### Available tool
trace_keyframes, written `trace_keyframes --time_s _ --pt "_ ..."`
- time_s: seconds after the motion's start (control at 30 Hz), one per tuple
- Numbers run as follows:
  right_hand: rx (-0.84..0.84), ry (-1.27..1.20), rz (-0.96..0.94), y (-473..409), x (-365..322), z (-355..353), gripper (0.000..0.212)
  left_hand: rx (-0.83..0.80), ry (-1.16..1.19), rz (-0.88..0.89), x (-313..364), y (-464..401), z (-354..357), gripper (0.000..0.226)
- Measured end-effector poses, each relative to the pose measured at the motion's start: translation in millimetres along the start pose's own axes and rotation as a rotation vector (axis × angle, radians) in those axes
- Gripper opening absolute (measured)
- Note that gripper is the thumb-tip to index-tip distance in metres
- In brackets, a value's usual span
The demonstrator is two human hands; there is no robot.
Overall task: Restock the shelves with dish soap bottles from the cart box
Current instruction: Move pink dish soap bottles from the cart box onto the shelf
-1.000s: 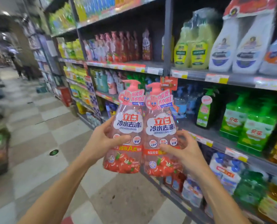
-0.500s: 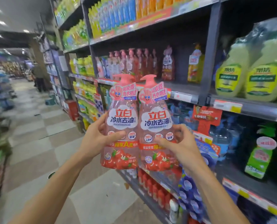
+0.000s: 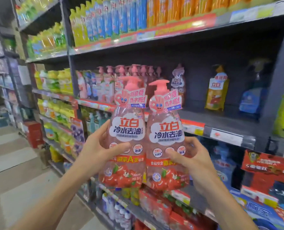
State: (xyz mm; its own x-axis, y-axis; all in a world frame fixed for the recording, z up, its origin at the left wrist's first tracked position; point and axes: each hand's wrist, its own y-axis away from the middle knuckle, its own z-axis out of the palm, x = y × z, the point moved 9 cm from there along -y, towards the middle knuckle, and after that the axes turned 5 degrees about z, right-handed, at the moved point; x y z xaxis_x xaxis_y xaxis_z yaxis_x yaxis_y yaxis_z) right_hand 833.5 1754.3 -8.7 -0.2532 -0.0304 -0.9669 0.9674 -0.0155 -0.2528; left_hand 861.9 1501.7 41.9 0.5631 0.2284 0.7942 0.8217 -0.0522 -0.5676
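Two pink pump bottles of dish soap stand upright side by side in front of me. My left hand [image 3: 98,146] grips the left bottle [image 3: 127,130] at its waist, thumb across the label. My right hand [image 3: 192,156] grips the right bottle [image 3: 167,135] the same way. Behind them, a row of matching pink bottles [image 3: 134,72] stands on the middle shelf [image 3: 220,128]. To the right of that row the shelf has a bare stretch with one pink bottle [image 3: 178,83] standing alone. The cart box is out of view.
An orange-yellow bottle [image 3: 216,92] and a blue bottle [image 3: 250,100] stand farther right on the same shelf. Yellow, blue and orange bottles fill the top shelf [image 3: 154,35]. Red packs [image 3: 154,206] crowd the lower shelves. The tiled aisle floor [image 3: 13,171] runs along the left.
Both hands have lifted the two bottles higher and nearer to the middle shelf. My view has tilted up and closed in on the shelving.
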Motion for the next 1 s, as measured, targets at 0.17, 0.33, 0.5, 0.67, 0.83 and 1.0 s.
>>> trace_keyframes --time_s 0.17,0.33,0.5,0.67,0.83,1.0 --pt "0.083 -0.030 -0.017 -59.7 -11.1 13.5 0.073 -0.118 0.052 0.095 -22.1 -82.7 -9.8 0.065" --pt "0.249 -0.064 -0.073 -105.2 -27.4 -4.9 0.070 -0.160 0.122 0.192 -38.0 -157.5 12.0 0.064" --pt "0.349 -0.054 -0.161 -143.7 -42.2 -30.3 0.072 -0.188 0.250 0.250 -57.9 -219.0 44.7 0.055" --pt "0.430 -0.017 -0.241 -186.9 -53.8 -49.3 0.090 -0.233 0.290 0.300 -72.5 -278.1 72.2 0.052" --pt "0.461 -0.063 -0.331 -225.3 -63.5 -57.2 0.065 -0.294 0.261 0.335 -88.5 -328.6 88.6 0.056" --pt "0.515 -0.076 -0.361 -254.2 -54.1 -63.6 0.055 -0.310 0.295 0.337 -112.5 -365.1 104.2 0.061"
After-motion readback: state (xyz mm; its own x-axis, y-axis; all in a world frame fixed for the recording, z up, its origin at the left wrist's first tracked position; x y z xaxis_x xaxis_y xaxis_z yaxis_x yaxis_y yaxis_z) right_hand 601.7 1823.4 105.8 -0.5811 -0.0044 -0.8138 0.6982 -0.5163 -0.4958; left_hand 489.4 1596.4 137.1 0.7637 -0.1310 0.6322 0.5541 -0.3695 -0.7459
